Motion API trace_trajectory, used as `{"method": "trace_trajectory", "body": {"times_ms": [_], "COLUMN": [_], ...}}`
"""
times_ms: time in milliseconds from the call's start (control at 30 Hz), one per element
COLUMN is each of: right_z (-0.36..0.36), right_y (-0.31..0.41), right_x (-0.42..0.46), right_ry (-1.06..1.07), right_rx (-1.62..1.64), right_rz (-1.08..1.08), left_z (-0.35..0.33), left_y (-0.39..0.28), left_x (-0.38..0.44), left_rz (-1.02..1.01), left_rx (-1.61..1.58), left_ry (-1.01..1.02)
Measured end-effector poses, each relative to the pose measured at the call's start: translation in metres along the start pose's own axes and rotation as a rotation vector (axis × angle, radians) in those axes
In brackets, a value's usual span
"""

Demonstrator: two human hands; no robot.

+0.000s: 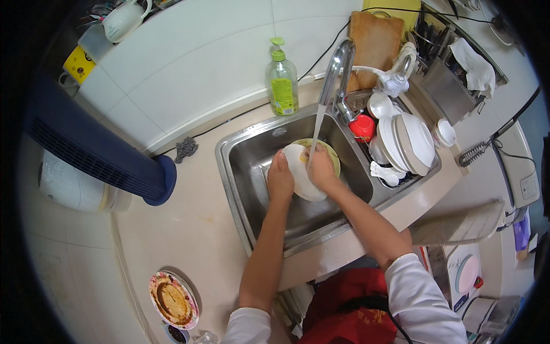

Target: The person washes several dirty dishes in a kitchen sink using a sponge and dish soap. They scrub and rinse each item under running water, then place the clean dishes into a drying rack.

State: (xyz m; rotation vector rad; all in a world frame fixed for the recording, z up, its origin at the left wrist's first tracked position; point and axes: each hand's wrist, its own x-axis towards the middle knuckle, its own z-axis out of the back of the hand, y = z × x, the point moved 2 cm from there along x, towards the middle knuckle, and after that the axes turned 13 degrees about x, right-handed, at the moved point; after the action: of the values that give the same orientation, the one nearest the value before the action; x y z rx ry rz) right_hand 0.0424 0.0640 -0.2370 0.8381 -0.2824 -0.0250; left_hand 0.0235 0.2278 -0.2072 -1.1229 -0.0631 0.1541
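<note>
Over the steel sink basin (309, 217), my left hand (281, 178) grips the left side of a white plate (304, 182), which is held tilted. My right hand (320, 167) presses on the plate's upper right part, with a small yellow item (304, 155) partly hidden at its fingers. From the chrome faucet (333, 69) a stream of water runs down onto the right hand and the plate. Behind the plate, in the basin, lies a yellowish bowl (333, 152), partly covered.
A pump bottle of green-labelled soap (282, 86) stands behind the sink. White dishes (408, 144) and a red cup (362, 127) fill the rack at right. At left are a steel wool scourer (186, 149), a dark blue tower fan (99, 133) and stained plates (174, 300).
</note>
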Motion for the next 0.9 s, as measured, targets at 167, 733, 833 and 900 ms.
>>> {"method": "trace_trajectory", "body": {"times_ms": [167,733,833,900], "right_z": [0.002,-0.008,-0.003,0.005], "right_y": [0.023,-0.042,-0.005,0.011], "right_x": [-0.012,-0.021,-0.012,-0.011], "right_ry": [0.227,0.149,0.201,0.223], "right_rx": [-0.225,-0.51,-0.318,-0.324], "right_rz": [-0.019,0.176,0.082,0.09], "left_z": [0.009,0.023,0.024,0.02], "left_y": [0.005,-0.028,-0.004,0.004], "left_x": [-0.005,-0.006,-0.007,-0.006], "left_rz": [0.068,0.05,0.02,0.026], "left_rx": [-0.026,0.217,0.2,0.084], "left_ry": [-0.058,-0.067,-0.088,-0.008]}}
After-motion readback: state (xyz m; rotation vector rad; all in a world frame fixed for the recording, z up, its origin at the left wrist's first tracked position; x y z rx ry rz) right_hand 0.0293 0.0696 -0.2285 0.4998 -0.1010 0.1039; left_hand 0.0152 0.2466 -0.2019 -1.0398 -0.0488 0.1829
